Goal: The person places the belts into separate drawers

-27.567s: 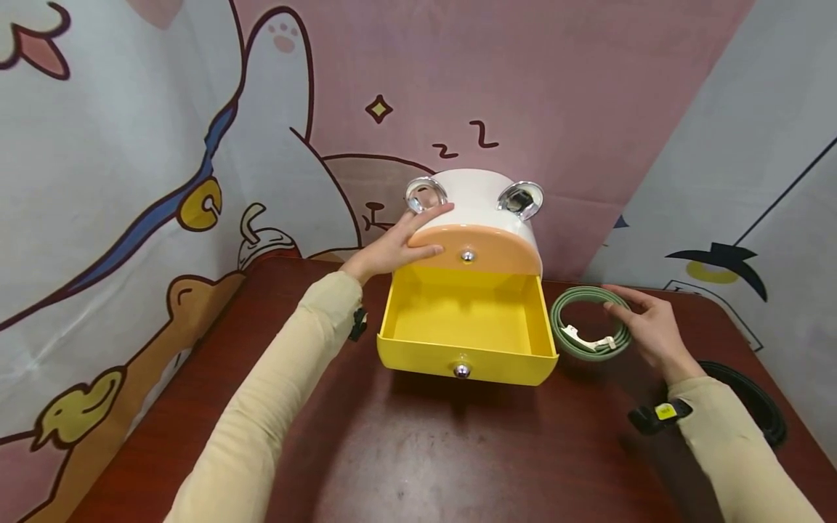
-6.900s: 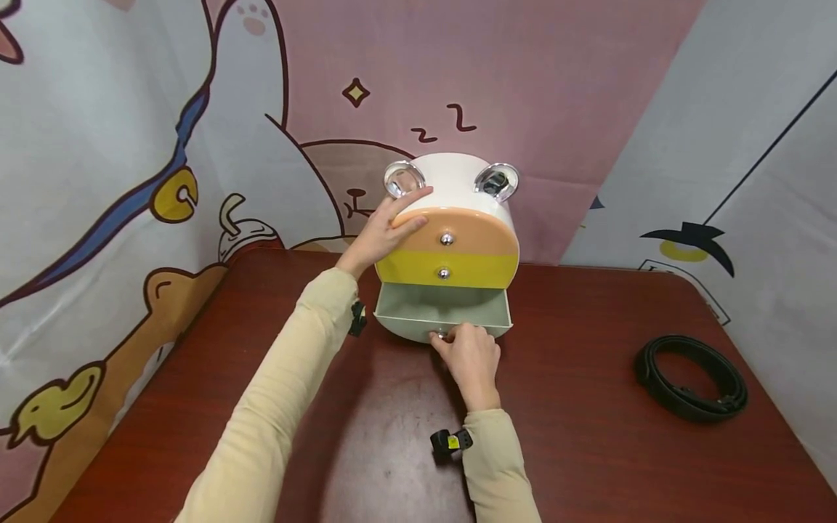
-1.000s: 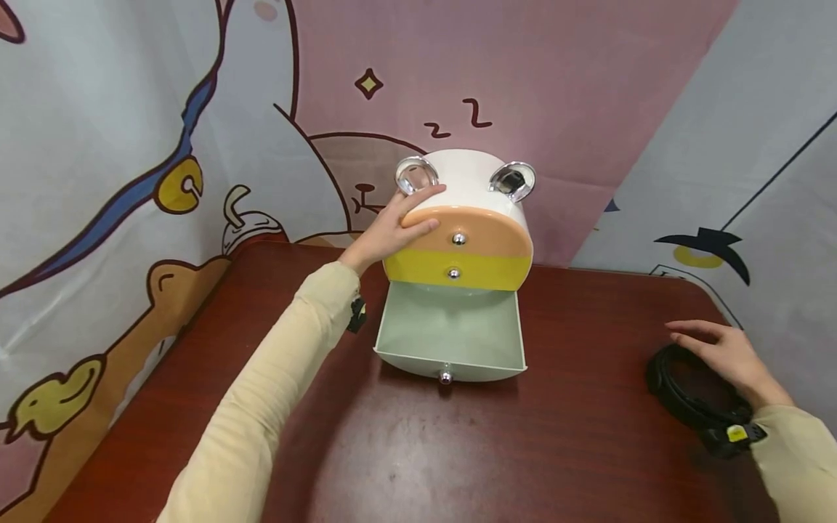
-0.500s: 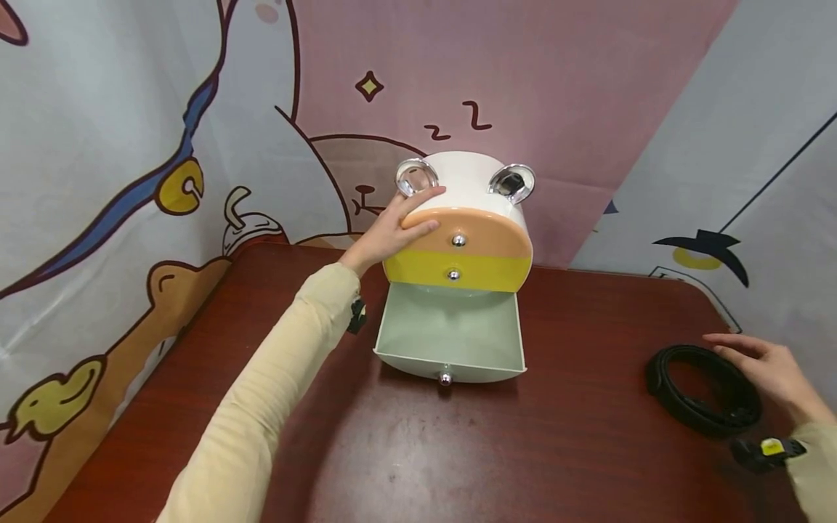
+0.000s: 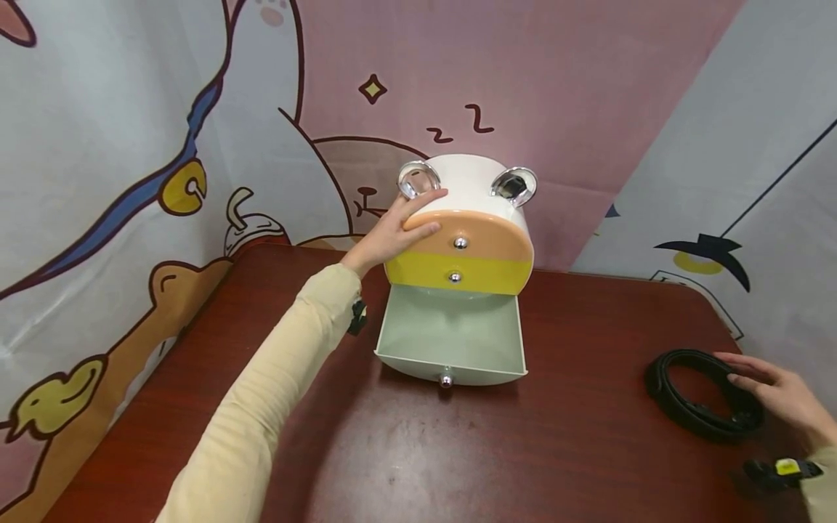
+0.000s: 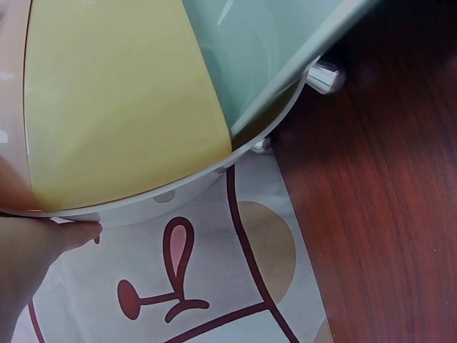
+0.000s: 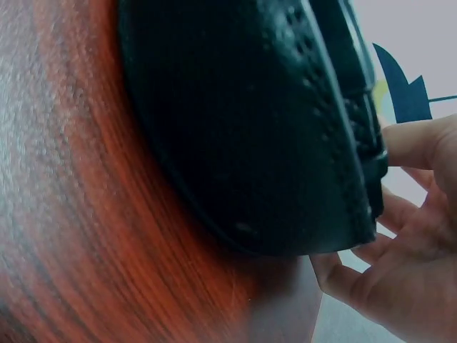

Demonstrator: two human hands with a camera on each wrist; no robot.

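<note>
A small white cabinet (image 5: pixel 467 174) with silver ears has an orange top drawer (image 5: pixel 490 234) and a yellow middle drawer (image 5: pixel 418 269), both pushed in. Its pale green bottom drawer (image 5: pixel 451 330) is pulled out, with nothing lying in it. My left hand (image 5: pixel 390 229) rests on the cabinet's upper left edge, index finger along the white top and thumb on the orange front. At the right, a coiled black belt (image 5: pixel 680 410) lies on the table. My right hand (image 5: pixel 781 396) pinches its right side, thumb at the inner rim and fingers outside.
The dark red wooden table (image 5: pixel 575 450) extends around the cabinet. A cartoon-printed cloth (image 5: pixel 556 87) hangs close behind it and along both sides. The pulled-out drawer's silver knob (image 5: pixel 446 379) juts toward the front.
Earlier the yellow drawer stood open and my right hand held a green belt, now out of sight. Lately my right hand moved right and down onto the black belt; my left stayed.
</note>
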